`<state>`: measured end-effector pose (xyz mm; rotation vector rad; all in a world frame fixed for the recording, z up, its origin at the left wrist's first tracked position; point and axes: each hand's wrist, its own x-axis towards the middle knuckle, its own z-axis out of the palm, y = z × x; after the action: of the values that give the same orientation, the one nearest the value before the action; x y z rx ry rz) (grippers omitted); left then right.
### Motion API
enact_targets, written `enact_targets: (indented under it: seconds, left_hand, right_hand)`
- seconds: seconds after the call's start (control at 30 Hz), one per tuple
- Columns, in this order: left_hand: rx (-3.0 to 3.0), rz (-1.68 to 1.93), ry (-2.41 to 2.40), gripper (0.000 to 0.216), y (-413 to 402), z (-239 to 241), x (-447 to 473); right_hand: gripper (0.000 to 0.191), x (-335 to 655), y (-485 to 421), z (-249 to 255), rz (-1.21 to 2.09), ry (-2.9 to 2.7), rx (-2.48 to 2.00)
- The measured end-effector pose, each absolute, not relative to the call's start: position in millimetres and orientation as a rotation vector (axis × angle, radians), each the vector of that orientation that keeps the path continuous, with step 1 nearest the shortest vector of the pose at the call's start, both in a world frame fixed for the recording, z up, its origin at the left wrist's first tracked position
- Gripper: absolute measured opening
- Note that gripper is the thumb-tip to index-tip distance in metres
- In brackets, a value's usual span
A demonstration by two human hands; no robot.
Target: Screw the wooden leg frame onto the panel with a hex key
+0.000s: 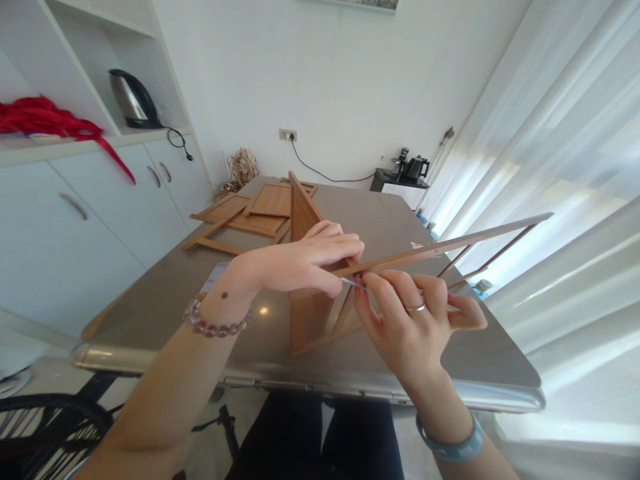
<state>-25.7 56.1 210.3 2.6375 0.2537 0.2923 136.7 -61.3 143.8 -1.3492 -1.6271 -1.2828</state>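
My left hand (305,263) is closed over the top edge of an upright wooden panel (303,213) standing on the table. It also steadies a long wooden frame (450,245) that runs out to the right from the panel. My right hand (410,320) pinches a thin metal tool (353,284), likely a small hex key or screwdriver, with its tip at the joint between panel and frame. A ring shows on that hand, and a bead bracelet is on my left wrist.
Several flat wooden furniture parts (250,213) lie stacked at the far left of the grey table (165,293). White cabinets with a kettle (133,100) and red cloth (45,120) stand left. A small stand with a coffee maker (407,167) and curtains are at the right.
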Motion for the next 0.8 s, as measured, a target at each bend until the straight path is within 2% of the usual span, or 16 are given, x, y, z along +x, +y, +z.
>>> enact_targets:
  seconds: [0.17, 0.37, 0.6, 0.8]
  left_hand:
    - [2.633, 0.301, 0.239, 0.017, 57.2, 208.9, -26.2]
    - [2.628, 0.304, 0.251, 0.019, 56.7, 209.3, -26.6]
    - [2.632, 0.320, 0.243, 0.021, 56.1, 208.4, -26.8]
    - [2.628, 0.313, 0.244, 0.018, 56.1, 209.6, -26.1]
  right_hand:
    - [0.007, 132.6, -60.5, 147.7, -1.274, -1.651, -1.414]
    - [0.016, 129.4, -63.7, 147.0, -1.203, -1.680, -1.469]
    - [0.048, 123.3, -68.6, 150.0, -1.054, -1.704, -1.496]
    - [0.035, 118.8, -65.0, 148.6, -0.823, -1.643, -1.578]
